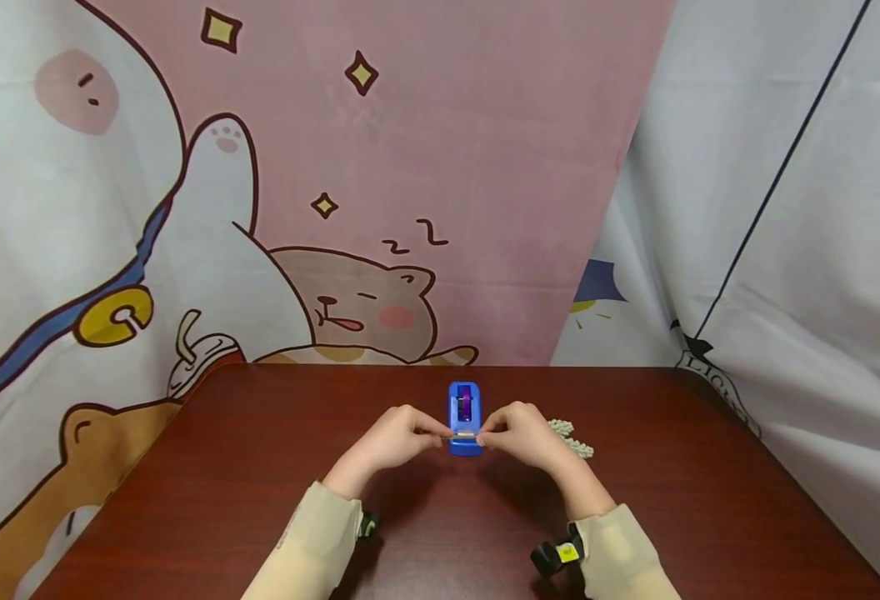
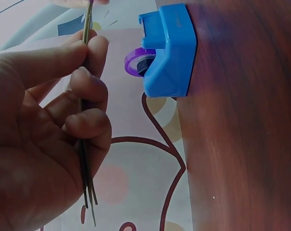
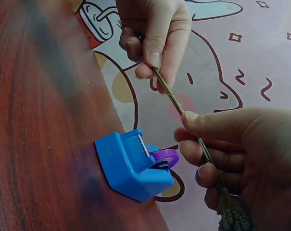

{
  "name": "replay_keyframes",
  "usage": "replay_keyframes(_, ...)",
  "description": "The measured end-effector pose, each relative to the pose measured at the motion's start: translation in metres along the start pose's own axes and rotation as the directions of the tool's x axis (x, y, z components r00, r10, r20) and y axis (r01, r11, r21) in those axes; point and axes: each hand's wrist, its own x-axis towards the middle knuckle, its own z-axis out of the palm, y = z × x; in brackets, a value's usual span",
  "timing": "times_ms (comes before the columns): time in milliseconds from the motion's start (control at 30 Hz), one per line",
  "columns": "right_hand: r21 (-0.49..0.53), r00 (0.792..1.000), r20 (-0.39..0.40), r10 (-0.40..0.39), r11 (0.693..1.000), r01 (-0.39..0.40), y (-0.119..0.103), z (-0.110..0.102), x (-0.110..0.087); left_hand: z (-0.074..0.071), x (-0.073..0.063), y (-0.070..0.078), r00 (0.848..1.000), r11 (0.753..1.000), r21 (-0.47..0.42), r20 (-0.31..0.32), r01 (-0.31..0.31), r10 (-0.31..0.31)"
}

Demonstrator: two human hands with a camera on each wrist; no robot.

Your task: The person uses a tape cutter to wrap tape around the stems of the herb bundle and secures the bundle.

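Observation:
Both hands hold one bundle of thin greenish stems (image 3: 169, 94) with knobbly, pale flower-like heads (image 1: 578, 447); I cannot tell the plant's kind. The left hand (image 1: 395, 437) pinches the stems between thumb and fingers, and their loose lower ends (image 2: 90, 192) stick out past its palm. Closer to the heads, the right hand (image 1: 521, 435) grips the same bundle with curled fingers. A blue tape dispenser (image 1: 465, 448) stands on the table just beyond the stems, between the two hands. It carries a purple tape roll (image 3: 165, 158) and a toothed cutting edge (image 3: 143, 145).
The dark reddish-brown table (image 1: 260, 500) reaches back to a cloth backdrop (image 1: 485, 167) printed with cartoon animals. White cloth (image 1: 807, 250) hangs along the right side. Each wrist wears a small dark device, such as the right wrist camera (image 1: 556, 556).

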Motion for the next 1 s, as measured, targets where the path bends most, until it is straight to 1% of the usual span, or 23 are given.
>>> replay_keyframes(167, 0.004, 1.0, 0.003, -0.013, 1.0, 0.013, -0.0003, -0.001, 0.0007, 0.0001, -0.0019, -0.0005, 1.0, 1.0, -0.025, -0.01, 0.0, 0.0)
replay_keyframes(267, 0.017, 1.0, 0.0, -0.014, 1.0, 0.014, -0.0013, -0.0012, 0.0014, -0.0004, -0.0022, -0.0011, 1.0, 1.0, -0.025, -0.023, -0.005, 0.004)
replay_keyframes(433, 0.03, 0.999, -0.046, -0.014, 0.999, 0.015, -0.0016, -0.0004, 0.0019, 0.0002, -0.0005, -0.0021, 0.999, 1.0, -0.016, -0.038, -0.017, 0.016)
replay_keyframes(500, 0.029, 0.998, -0.062, -0.032, 0.999, 0.034, -0.001, 0.0004, 0.0015, 0.0009, -0.0002, -0.0028, 0.999, 1.0, -0.018, -0.038, -0.011, 0.01)
replay_keyframes(567, 0.021, 0.995, -0.069, -0.07, 0.997, 0.072, -0.0003, 0.0016, 0.0012, 0.0016, -0.0003, -0.0041, 0.999, 1.0, -0.018, -0.04, -0.006, 0.006)
replay_keyframes(667, 0.004, 0.99, -0.063, -0.128, 0.992, 0.129, 0.0001, 0.0037, 0.0012, 0.002, -0.001, -0.0063, 0.999, 1.0, -0.018, -0.046, -0.01, 0.009)
replay_keyframes(733, -0.006, 0.988, -0.053, -0.147, 0.989, 0.147, 0.0, 0.0049, 0.0013, 0.0019, -0.0017, -0.0072, 0.999, 1.0, -0.019, -0.05, -0.015, 0.014)
replay_keyframes(833, -0.004, 0.991, -0.034, -0.13, 0.991, 0.13, -0.0005, 0.0059, 0.0015, 0.0016, -0.0017, -0.0083, 0.999, 1.0, -0.016, -0.05, -0.022, 0.021)
replay_keyframes(1000, -0.003, 0.998, -0.003, -0.067, 0.998, 0.067, -0.0021, 0.0071, 0.0017, 0.0012, -0.0012, -0.0082, 0.999, 1.0, -0.012, -0.043, -0.026, 0.026)
